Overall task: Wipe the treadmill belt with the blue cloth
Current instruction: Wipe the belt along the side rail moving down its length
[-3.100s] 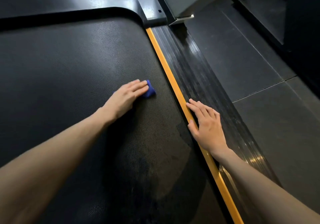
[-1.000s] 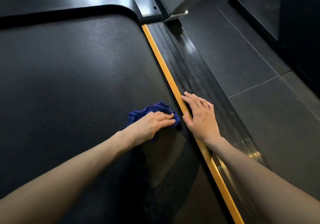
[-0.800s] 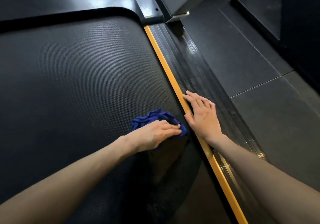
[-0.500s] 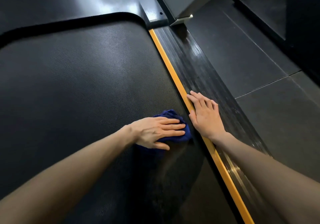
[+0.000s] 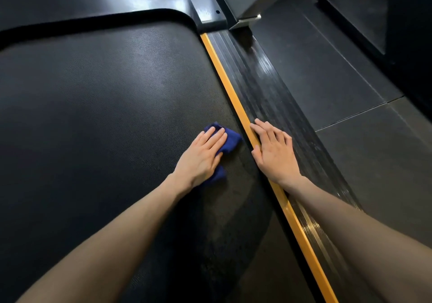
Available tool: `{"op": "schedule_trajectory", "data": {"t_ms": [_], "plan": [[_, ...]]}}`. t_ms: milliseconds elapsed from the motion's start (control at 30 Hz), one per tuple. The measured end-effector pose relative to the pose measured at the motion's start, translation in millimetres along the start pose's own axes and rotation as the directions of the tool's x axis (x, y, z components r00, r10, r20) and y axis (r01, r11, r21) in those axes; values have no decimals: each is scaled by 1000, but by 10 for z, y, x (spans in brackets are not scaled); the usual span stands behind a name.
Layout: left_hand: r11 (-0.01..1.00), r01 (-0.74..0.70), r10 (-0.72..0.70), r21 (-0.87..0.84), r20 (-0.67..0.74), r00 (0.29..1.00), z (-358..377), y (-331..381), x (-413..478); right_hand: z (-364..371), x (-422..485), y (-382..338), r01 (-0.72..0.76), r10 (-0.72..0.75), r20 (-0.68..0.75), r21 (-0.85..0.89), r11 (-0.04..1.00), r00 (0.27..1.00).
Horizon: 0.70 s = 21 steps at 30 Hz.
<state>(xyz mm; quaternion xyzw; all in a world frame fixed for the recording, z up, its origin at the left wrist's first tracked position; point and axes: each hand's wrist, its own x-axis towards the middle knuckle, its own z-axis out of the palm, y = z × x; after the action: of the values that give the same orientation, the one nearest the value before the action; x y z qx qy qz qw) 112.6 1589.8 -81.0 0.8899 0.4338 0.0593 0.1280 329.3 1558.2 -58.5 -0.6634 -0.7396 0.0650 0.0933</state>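
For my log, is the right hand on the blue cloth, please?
No, the right hand rests on the side rail, apart from the blue cloth.

The treadmill belt [image 5: 98,97] has a matt black, finely dimpled rubber-like surface. The blue cloth [image 5: 230,139] is soft, crumpled fabric. The orange strip [image 5: 230,92] is smooth and satin. The side rail [image 5: 264,87] is ribbed and glossy. The floor tiles [image 5: 327,75] are matt and dark.

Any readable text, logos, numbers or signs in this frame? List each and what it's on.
None can be read.
treadmill belt: plain dotted texture, no print.
yellow strip: no markings.
side rail: ribs and glare only, no lettering.
blue cloth: no tag or logo on the part that shows.
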Motion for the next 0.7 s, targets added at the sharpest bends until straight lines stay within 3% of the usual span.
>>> {"op": "schedule_trajectory", "data": {"t_ms": [100,233,333,433,500,600,700], "plan": [[993,-99,94,-67,-64,993,15,57,-30,-5,0,0,0,0,-8,-8,1000,1000],[920,-337,345,-198,4,939,32,302,-329,-14,-11,3,5,-5,-25,2,1000,1000],[820,-553,564,-150,47,824,185,527,-624,-15,-19,-9,8,-7,-42,11,1000,999],[800,-593,599,-92,62,798,246,507,-650,-17,-23,-17,18,-16,-51,28,999,999],[859,-509,510,-51,14,860,207,396,-531,-23,-24,-14,19,-18,-50,34,999,999],[987,-158,162,41,-124,979,114,75,-208,-27,-16,-15,0,1,-18,39,999,1000],[989,146,-144,-1,-140,980,23,-105,28,-29,-3,-6,-3,4,-22,54,999,1000]]}}
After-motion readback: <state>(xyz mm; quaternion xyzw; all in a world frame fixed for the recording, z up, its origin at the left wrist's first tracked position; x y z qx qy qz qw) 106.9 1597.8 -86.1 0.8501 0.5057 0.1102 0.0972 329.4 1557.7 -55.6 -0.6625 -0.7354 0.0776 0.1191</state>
